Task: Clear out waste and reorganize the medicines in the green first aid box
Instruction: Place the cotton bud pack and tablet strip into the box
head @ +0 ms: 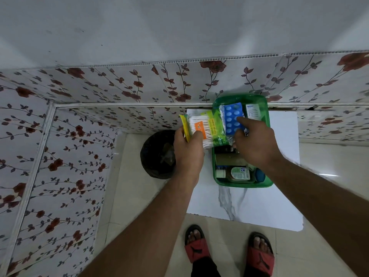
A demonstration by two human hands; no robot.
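Here, my left hand (pixel 187 150) has its grip pinched on a pack of cotton swabs (pixel 201 129), thumb on the front, fingers behind, holding it up just left of the green first aid box (pixel 267 148). My right hand (pixel 257 144) grips a blue blister strip of tablets (pixel 232 120), the forefinger lying across its face and the other fingers curled under its lower edge, above the far half of the box.

The box sits open on a white marbled bench (pixel 249 202), its far end close against the flowered wall panel (pixel 139 84). Between my two hands the swab pack and the strip nearly touch, and together they cover much of the box's middle. A white carton (pixel 253 111) stands at the far right inside. At the near end a small bottle with a white cap (pixel 235 173) lies on its side, with a round blue lid (pixel 260 175) just to its right.

Down on the floor, left of the bench and partly behind my left wrist, stands a dark waste bin (pixel 157 154). My feet in red sandals (pixel 196 248) stand on the tiles below.
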